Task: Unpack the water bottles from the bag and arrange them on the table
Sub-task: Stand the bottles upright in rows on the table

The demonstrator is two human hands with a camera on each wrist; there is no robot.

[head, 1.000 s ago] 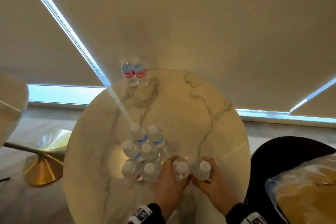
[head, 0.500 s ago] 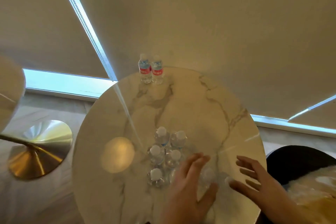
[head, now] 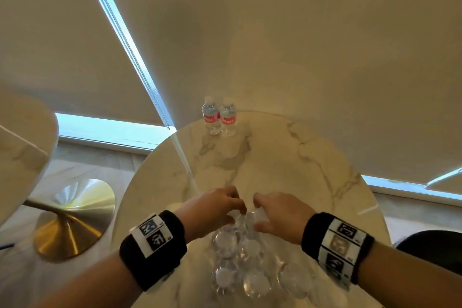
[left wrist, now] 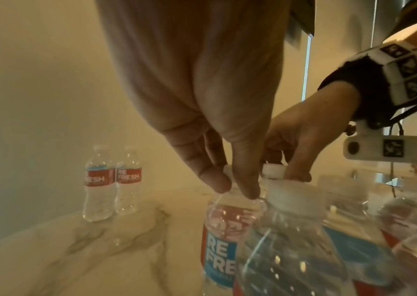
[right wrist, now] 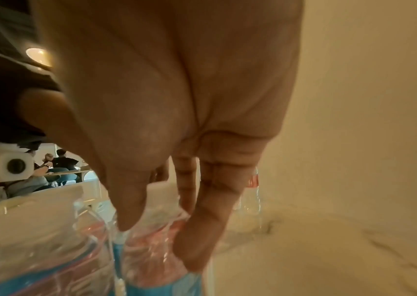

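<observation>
Several clear water bottles [head: 235,257] with white caps stand bunched at the near side of the round marble table [head: 287,162]. My left hand [head: 236,212] pinches the cap and neck of a red-and-blue labelled bottle [left wrist: 221,240] at the bunch's far side; its fingertips [left wrist: 217,186] curl round the top. Beside it, my right hand [head: 258,215] grips the neighbouring bottle [right wrist: 151,254] at the neck, thumb and fingers on either side. In the left wrist view the right hand [left wrist: 288,172] sits over a white cap [left wrist: 273,170]. Two more bottles [head: 220,119] stand together at the table's far edge.
Roller blinds hang right behind the table's far edge. A second marble table [head: 22,147] on a gold pedestal base [head: 72,217] stands to the left. A dark chair [head: 430,245] shows at the right edge. The table's middle holds nothing.
Both hands let go of the two bottles set down at the right of the bunch, opened, then reached forward and took hold of two bottles at its far side.
</observation>
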